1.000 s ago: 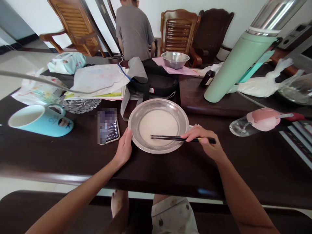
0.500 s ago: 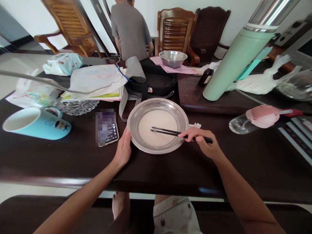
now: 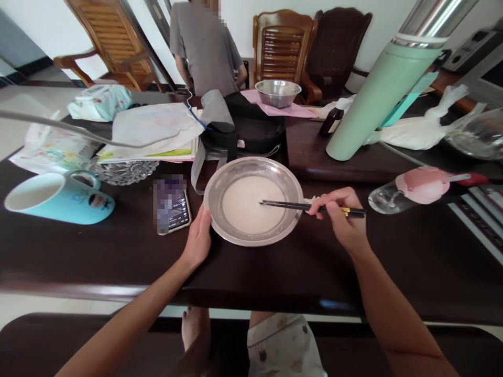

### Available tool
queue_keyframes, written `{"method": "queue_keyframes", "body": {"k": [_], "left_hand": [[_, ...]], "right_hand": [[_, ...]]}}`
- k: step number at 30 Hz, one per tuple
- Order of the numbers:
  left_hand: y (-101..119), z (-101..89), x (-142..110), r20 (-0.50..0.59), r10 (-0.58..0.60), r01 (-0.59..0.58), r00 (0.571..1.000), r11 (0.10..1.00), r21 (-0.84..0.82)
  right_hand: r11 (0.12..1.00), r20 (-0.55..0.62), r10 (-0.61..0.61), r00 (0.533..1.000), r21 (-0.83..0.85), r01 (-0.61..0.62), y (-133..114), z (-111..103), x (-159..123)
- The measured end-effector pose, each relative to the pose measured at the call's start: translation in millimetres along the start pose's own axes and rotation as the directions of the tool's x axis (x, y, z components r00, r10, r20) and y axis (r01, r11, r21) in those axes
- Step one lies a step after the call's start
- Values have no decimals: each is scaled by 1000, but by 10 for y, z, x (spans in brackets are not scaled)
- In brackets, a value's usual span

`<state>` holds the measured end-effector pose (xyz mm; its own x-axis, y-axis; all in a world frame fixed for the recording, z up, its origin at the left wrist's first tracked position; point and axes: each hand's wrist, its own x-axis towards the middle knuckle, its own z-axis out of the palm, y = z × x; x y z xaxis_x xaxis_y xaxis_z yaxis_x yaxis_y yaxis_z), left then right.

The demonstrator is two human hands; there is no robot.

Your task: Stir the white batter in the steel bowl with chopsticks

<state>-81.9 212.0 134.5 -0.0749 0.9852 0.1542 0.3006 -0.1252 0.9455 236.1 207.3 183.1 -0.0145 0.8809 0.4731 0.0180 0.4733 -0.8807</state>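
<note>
At the near edge of the dark bench (image 3: 275,272), the right hand (image 3: 343,217) is closed around a pair of black chopsticks (image 3: 310,208), pinched between thumb and fingers near their gold-banded end; the sticks lie almost level, running leftward over the rim of a metal plate (image 3: 253,201), with their tips over or in the pale liquid (image 3: 247,204) that covers the plate's bottom, right of its middle. The left hand (image 3: 198,241) is loosely curved, its fingers against the plate's near-left rim, holding nothing else. The plate sits on the bench straight ahead of the person, between the two hands. Just left of the left hand lies a phone (image 3: 172,204), screen up. Farther left, a blue mug (image 3: 58,199) lies tipped toward the camera, with a cut-glass dish (image 3: 123,170) behind it. Behind the plate are a black bag (image 3: 251,131) and a stack of papers (image 3: 153,131). To the right, a clear bottle with a pink cap (image 3: 412,191) lies on its side, and a tall green flask (image 3: 389,89) leans behind it, near a white plastic bag (image 3: 420,131). At the far edge, a steel bowl (image 3: 277,93) rests on a pink cloth (image 3: 283,110). Beyond the bench, a person in a grey shirt (image 3: 204,47) has their back turned, with wooden chairs (image 3: 281,50) beside them.
</note>
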Motion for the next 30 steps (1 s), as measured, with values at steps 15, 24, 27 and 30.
{"method": "queue_keyframes", "body": {"k": [15,24,27,30], "left_hand": [[-10,-11,4,26,10,-11,1000,1000,5],[-8,-15,3,19,-1,1,1000,1000,27],[-23,-18,2,27,-3,2,1000,1000,14],[-47,-21,2,27,-1,1,1000,1000,11]], "right_hand": [[988,104,6,995,-154,10,43,-30,-4],[971,-14,-53,999,-233,48,39,-86,19],[978,109,-30,994,-203,52,21,-49,22],[957,240,-23,971,-276,91,17,-11,24]]}}
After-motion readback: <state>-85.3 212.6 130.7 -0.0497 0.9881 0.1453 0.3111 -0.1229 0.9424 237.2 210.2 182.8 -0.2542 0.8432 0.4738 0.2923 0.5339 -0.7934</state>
